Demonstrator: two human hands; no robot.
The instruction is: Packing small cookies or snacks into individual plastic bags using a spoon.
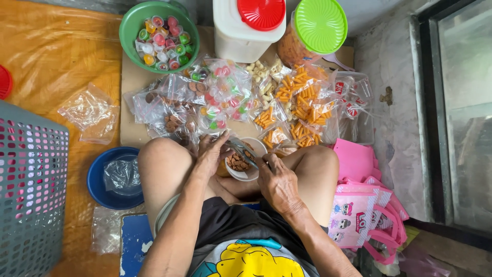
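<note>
1. Orange floor covering (56, 56) and a flat piece of cardboard (134, 82) make up the work spot, seen from above with the person sitting cross-legged, bare knees out to both sides.
2. Left hand (211, 154) is curled around the top of a small clear bag (241, 147), fingers closed on the plastic, right over the white bowl (248, 174).
3. Right hand (277, 182) is closed too, pinching the other side of that same bag, so both hands hold it between the knees.
4. That bowl sits on the floor between the legs, with brown snack pieces (237, 163) inside — can't tell if any are in the bag.
5. Just past the hands, filled bags are piled on the cardboard: brown cookie bags (169, 115) to the left, jelly cup bags (221, 90) in the middle, orange stick snack bags (302, 102) to the right.
6. Further back there's a green bowl (128, 28) full of colourful jelly cups, a white jar with a red lid (261, 13), and a jar with a green lid (320, 24).
7. Out at the edges — a blue bowl (97, 182) with crumpled plastic and a grey perforated basket (31, 195) on the left, pink gift bags (359, 205) on the right.
</note>
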